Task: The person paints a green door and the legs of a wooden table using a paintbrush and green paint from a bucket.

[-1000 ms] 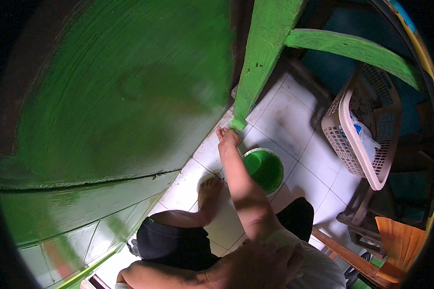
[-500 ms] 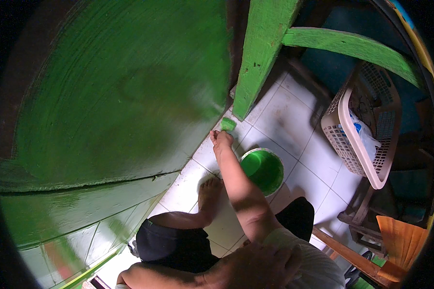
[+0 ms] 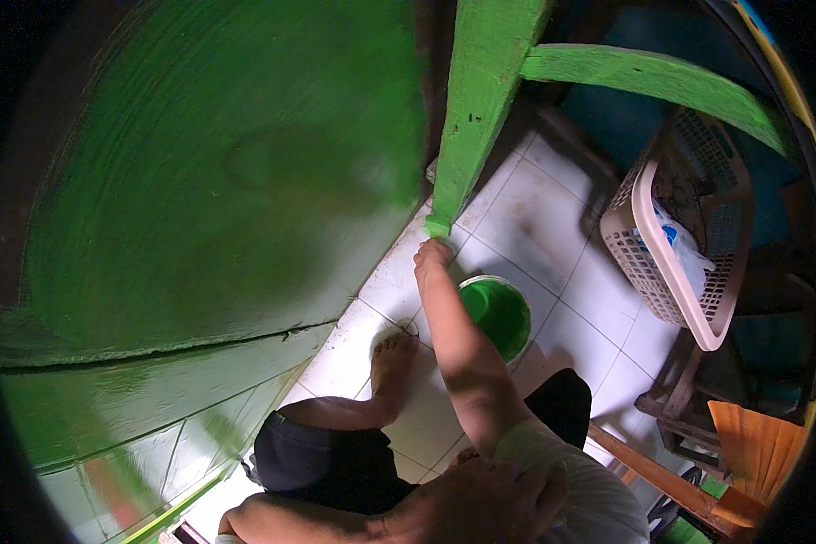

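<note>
My right hand (image 3: pixel 433 254) is closed around a paintbrush, whose handle is mostly hidden in the fingers. The green-coated bristles of the paintbrush (image 3: pixel 437 227) are at the foot of a green-painted wooden post (image 3: pixel 480 100) and look to be touching it. Below my outstretched right forearm, partly covered by it, stands a round bucket (image 3: pixel 528 313) of green paint. My left hand (image 3: pixel 494 494) lies dim and shaded across my body on my right upper arm by the light sleeve, its fingers seemingly laid flat with nothing in them.
On the left rises a green-painted wall panel (image 3: pixel 245 181), paler toward its lower right. A beige plastic basket (image 3: pixel 648 218) holding a plastic bag stands right on the white tiled floor (image 3: pixel 535 218). A green curved brace (image 3: pixel 653 68) joins the post. My bare foot (image 3: pixel 394 354) is near the bucket.
My right hand has moved slightly right and up, bringing the bristles from beside the post to its foot. The view has shifted a little; my left hand stays in place.
</note>
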`<action>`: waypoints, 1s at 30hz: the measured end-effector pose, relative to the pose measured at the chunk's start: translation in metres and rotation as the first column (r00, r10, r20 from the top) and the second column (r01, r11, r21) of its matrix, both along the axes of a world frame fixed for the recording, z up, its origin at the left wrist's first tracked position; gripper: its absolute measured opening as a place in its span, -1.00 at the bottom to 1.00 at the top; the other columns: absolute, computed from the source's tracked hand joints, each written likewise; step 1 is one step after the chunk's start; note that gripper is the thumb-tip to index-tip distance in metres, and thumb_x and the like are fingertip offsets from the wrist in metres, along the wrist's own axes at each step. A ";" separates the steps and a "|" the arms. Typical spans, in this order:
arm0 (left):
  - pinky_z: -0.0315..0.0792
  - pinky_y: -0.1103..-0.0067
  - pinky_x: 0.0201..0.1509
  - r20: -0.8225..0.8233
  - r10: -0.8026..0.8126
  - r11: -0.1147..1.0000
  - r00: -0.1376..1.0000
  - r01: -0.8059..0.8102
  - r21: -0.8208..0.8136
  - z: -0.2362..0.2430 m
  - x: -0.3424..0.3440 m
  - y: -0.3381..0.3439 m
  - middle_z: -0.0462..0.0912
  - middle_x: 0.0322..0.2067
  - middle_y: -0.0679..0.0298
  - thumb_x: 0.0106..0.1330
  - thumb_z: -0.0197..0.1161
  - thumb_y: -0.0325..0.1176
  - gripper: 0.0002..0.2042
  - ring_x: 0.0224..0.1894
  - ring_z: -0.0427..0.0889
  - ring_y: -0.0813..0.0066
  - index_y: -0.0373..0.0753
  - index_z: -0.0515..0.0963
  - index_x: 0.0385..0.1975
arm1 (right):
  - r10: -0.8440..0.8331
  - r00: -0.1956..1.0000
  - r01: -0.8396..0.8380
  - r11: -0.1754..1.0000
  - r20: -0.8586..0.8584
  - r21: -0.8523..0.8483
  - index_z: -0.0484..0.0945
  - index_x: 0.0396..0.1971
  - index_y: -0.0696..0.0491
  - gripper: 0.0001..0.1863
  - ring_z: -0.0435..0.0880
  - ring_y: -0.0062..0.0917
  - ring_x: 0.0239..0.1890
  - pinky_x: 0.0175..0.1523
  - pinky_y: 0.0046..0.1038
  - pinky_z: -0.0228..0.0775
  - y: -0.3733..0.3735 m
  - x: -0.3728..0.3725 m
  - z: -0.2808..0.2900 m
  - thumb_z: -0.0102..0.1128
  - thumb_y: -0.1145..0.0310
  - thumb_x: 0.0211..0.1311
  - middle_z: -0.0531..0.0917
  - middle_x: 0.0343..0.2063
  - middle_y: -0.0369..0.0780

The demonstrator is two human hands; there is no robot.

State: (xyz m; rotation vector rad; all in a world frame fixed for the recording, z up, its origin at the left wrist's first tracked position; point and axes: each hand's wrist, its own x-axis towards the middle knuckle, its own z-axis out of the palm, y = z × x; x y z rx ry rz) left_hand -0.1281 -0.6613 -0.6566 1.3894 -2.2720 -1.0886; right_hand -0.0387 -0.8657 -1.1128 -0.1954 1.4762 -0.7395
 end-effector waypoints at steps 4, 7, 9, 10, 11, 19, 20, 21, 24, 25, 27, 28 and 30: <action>0.57 0.48 -0.30 -0.011 -0.013 0.998 1.000 0.012 -0.068 0.001 -0.001 0.000 0.56 -0.31 0.15 0.28 0.14 -0.30 -0.69 -0.33 0.61 0.32 -0.38 0.46 -0.08 | -0.037 0.998 0.035 0.998 -0.054 -0.042 0.44 -0.36 0.10 -0.91 0.36 -0.52 -0.69 -0.65 -0.47 0.14 -0.001 -0.007 -0.008 -0.01 0.50 0.11 0.50 -0.56 -0.20; 0.56 0.50 -0.29 0.036 -0.045 0.995 0.998 0.048 -0.088 0.003 -0.002 0.000 0.55 -0.28 0.14 0.20 0.17 -0.38 -0.67 -0.31 0.61 0.33 -0.39 0.44 -0.06 | -0.043 0.998 0.038 0.994 -0.047 -0.099 0.49 -0.32 0.10 -0.85 0.51 -0.41 -0.62 -0.59 -0.35 0.30 0.001 -0.012 -0.018 0.10 0.44 0.07 0.56 -0.54 -0.16; 0.56 0.50 -0.29 0.064 -0.049 0.995 0.997 0.054 -0.082 0.004 -0.002 0.001 0.55 -0.27 0.14 0.17 0.18 -0.42 -0.65 -0.30 0.61 0.34 -0.40 0.43 -0.05 | 0.073 0.991 -0.078 0.996 -0.116 -0.045 0.49 -0.29 0.10 -0.84 0.51 -0.41 -0.59 -0.55 -0.33 0.32 0.002 -0.010 -0.015 0.08 0.46 0.09 0.56 -0.50 -0.15; 0.56 0.50 -0.29 0.066 -0.037 0.995 0.997 0.043 -0.092 0.004 -0.003 0.002 0.55 -0.27 0.14 0.16 0.19 -0.42 -0.65 -0.30 0.61 0.34 -0.40 0.43 -0.05 | 0.131 0.981 -0.135 0.991 -0.146 -0.015 0.49 -0.27 0.11 -0.83 0.51 -0.41 -0.57 -0.53 -0.32 0.33 0.004 -0.007 -0.013 0.07 0.47 0.10 0.56 -0.49 -0.14; 0.56 0.50 -0.29 0.053 -0.062 0.990 0.997 0.068 -0.120 0.006 -0.006 0.000 0.54 -0.27 0.15 0.16 0.19 -0.42 -0.64 -0.30 0.61 0.34 -0.40 0.43 -0.04 | 0.082 0.973 -0.116 0.982 -0.218 -0.150 0.48 -0.28 0.11 -0.85 0.51 -0.41 -0.58 -0.55 -0.31 0.31 -0.010 -0.021 -0.029 0.04 0.48 0.12 0.56 -0.48 -0.16; 0.53 0.51 -0.24 -0.018 0.073 0.986 0.997 -0.075 -0.151 -0.001 -0.009 0.008 0.54 -0.31 0.16 0.19 0.18 -0.41 -0.72 -0.31 0.58 0.34 -0.36 0.47 -0.12 | 0.110 0.986 -0.150 0.914 -0.126 -0.376 0.40 -0.30 0.09 -0.89 0.32 -0.67 -0.69 -0.71 -0.57 0.14 0.048 -0.057 0.095 -0.15 0.45 0.35 0.46 -0.49 -0.30; 0.52 0.51 -0.24 -0.010 0.068 0.985 0.998 -0.069 -0.155 0.000 -0.007 0.008 0.54 -0.32 0.16 0.20 0.17 -0.40 -0.73 -0.32 0.58 0.34 -0.35 0.47 -0.13 | 0.134 0.984 -0.168 0.921 -0.119 -0.351 0.40 -0.29 0.09 -0.88 0.33 -0.69 -0.67 -0.70 -0.57 0.15 0.046 -0.066 0.115 -0.15 0.43 0.36 0.46 -0.49 -0.30; 0.51 0.50 -0.24 -0.003 0.057 0.985 0.998 -0.057 -0.162 0.002 -0.007 0.008 0.54 -0.33 0.17 0.21 0.17 -0.39 -0.75 -0.32 0.58 0.34 -0.34 0.48 -0.14 | 0.255 0.959 -0.281 0.919 -0.126 -0.276 0.40 -0.29 0.09 -0.86 0.33 -0.68 -0.68 -0.70 -0.57 0.15 0.030 -0.080 0.114 -0.17 0.41 0.37 0.46 -0.49 -0.30; 0.49 0.48 -0.28 0.024 0.045 0.970 0.999 -0.038 -0.239 0.005 -0.013 0.011 0.54 -0.36 0.18 0.26 0.14 -0.36 -0.78 -0.33 0.57 0.35 -0.32 0.49 -0.16 | 0.334 0.838 -0.499 0.790 -0.431 -0.357 0.43 -0.38 0.09 -0.88 0.35 -0.61 -0.76 -0.76 -0.48 0.12 -0.042 -0.124 0.040 -0.12 0.43 0.25 0.44 -0.62 -0.27; 0.48 0.48 -0.29 0.056 0.023 0.975 0.998 -0.010 -0.224 0.007 -0.012 0.012 0.54 -0.36 0.18 0.27 0.13 -0.35 -0.78 -0.33 0.57 0.35 -0.32 0.49 -0.16 | 0.417 0.773 -0.588 0.754 -0.479 -0.293 0.47 -0.46 0.08 -0.88 0.37 -0.58 -0.78 -0.76 -0.44 0.14 -0.065 -0.134 0.025 -0.07 0.45 0.18 0.42 -0.70 -0.28; 0.47 0.48 -0.30 0.108 -0.023 0.982 0.994 0.043 -0.183 0.002 -0.006 0.011 0.55 -0.36 0.18 0.29 0.10 -0.33 -0.78 -0.34 0.57 0.35 -0.30 0.49 -0.16 | 0.579 0.479 -0.833 0.537 -0.660 -0.134 0.52 -0.52 0.13 -0.86 0.49 -0.43 -0.65 -0.60 -0.36 0.28 -0.090 -0.141 0.018 -0.02 0.45 0.13 0.48 -0.66 -0.16; 0.47 0.48 -0.30 0.079 -0.033 0.977 0.996 0.048 -0.207 0.013 -0.010 0.014 0.55 -0.36 0.18 0.29 0.10 -0.34 -0.78 -0.34 0.57 0.35 -0.30 0.49 -0.15 | 0.556 0.261 -0.934 0.352 -0.789 -0.061 0.55 -0.50 0.19 -0.83 0.60 -0.29 -0.51 -0.43 -0.29 0.41 -0.122 -0.159 -0.010 0.00 0.44 0.13 0.56 -0.56 -0.02; 0.47 0.47 -0.30 0.001 -0.026 0.980 1.000 0.026 -0.197 0.001 -0.008 0.010 0.55 -0.36 0.18 0.29 0.09 -0.34 -0.78 -0.35 0.57 0.35 -0.30 0.48 -0.15 | 0.573 0.112 -0.960 0.273 -0.811 0.060 0.58 -0.48 0.26 -0.78 0.70 -0.14 -0.34 -0.23 -0.23 0.53 -0.130 -0.168 -0.025 0.03 0.41 0.13 0.64 -0.43 0.12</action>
